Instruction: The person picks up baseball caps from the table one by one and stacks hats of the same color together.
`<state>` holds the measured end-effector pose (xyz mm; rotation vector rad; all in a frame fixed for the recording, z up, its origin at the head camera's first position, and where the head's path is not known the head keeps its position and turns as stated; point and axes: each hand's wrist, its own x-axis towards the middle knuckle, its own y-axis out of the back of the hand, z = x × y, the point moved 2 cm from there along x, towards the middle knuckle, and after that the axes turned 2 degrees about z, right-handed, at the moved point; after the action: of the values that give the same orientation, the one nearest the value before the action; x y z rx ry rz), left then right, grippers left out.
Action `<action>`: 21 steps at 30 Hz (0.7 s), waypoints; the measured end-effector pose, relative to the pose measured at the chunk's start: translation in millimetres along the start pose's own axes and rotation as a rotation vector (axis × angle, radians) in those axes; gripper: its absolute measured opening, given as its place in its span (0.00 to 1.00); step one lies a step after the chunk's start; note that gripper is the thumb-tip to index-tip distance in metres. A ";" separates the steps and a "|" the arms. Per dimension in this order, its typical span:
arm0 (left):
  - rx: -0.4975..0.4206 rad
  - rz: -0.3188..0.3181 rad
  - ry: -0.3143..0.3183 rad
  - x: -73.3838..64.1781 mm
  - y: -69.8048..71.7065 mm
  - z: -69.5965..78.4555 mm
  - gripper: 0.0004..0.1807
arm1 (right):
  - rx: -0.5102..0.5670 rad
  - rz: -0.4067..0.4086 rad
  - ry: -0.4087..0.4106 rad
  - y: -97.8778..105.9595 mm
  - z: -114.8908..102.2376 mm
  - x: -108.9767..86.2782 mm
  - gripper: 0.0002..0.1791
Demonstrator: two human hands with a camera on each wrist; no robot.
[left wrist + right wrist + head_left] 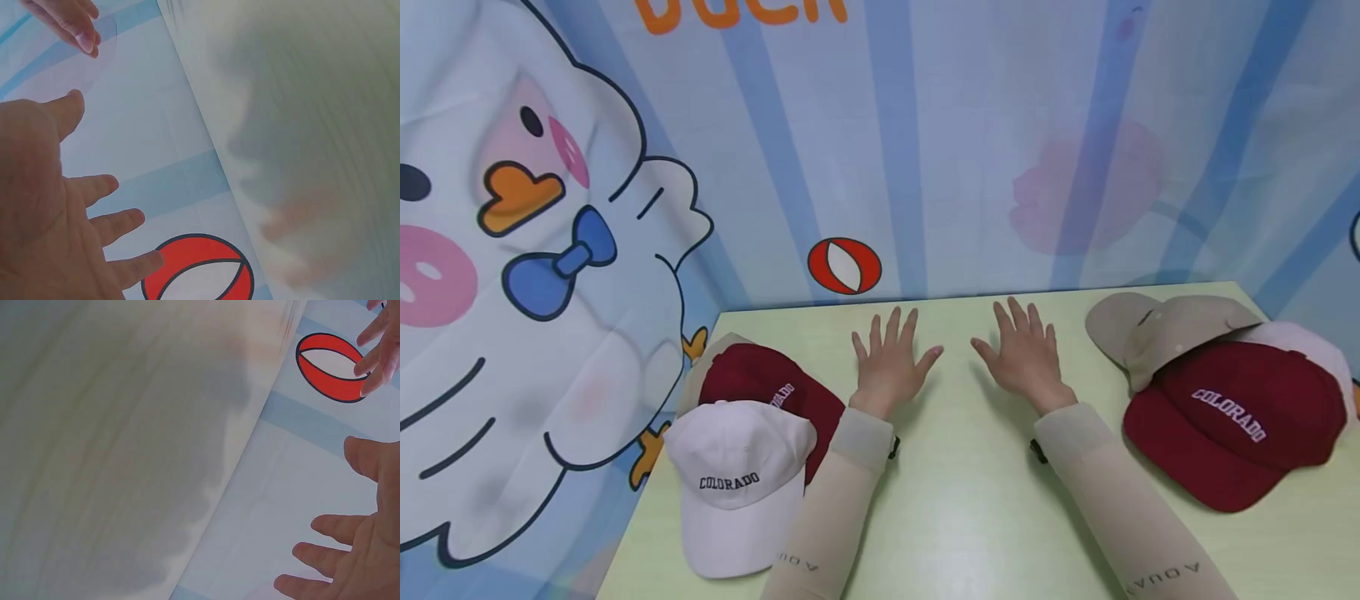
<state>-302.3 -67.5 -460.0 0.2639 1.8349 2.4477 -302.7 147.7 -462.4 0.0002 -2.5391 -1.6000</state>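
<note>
Both hands hover palm down over the table, fingers spread and holding nothing. My left hand (891,367) is nearest the caps at the left: a white cap (745,467) lettered COLORADO lies in front, overlapping a dark red cap (752,375), with a sliver of a beige cap (691,379) behind. To the right of my right hand (1026,358) lies another pile. There a dark red COLORADO cap (1232,417) is in front, a beige cap (1180,325) behind it, and a white cap (1300,337) mostly hidden. In the left wrist view the spread fingers (119,225) touch nothing.
The pale wooden table (962,508) ends at a back edge just beyond the fingertips. Behind it hangs a blue striped cloth (970,150) printed with a large white duck (625,375) and a red-and-white ball (844,265).
</note>
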 end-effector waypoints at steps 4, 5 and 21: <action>0.008 -0.011 0.006 -7.8 2.9 -0.8 0.44 | 0.036 -0.004 0.012 -2.7 -8.6 -4.2 0.43; 0.014 -0.016 0.009 -10.1 3.3 -1.3 0.44 | 0.047 -0.007 0.020 -3.8 -11.1 -5.4 0.43; 0.107 0.023 -0.035 -54.3 22.1 -10.0 0.40 | 0.544 -0.256 0.138 -31.0 -53.8 -22.7 0.28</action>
<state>-249.6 -91.9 -446.7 0.3346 1.9615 2.3471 -276.2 87.6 -470.1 0.4885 -2.8556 -0.8776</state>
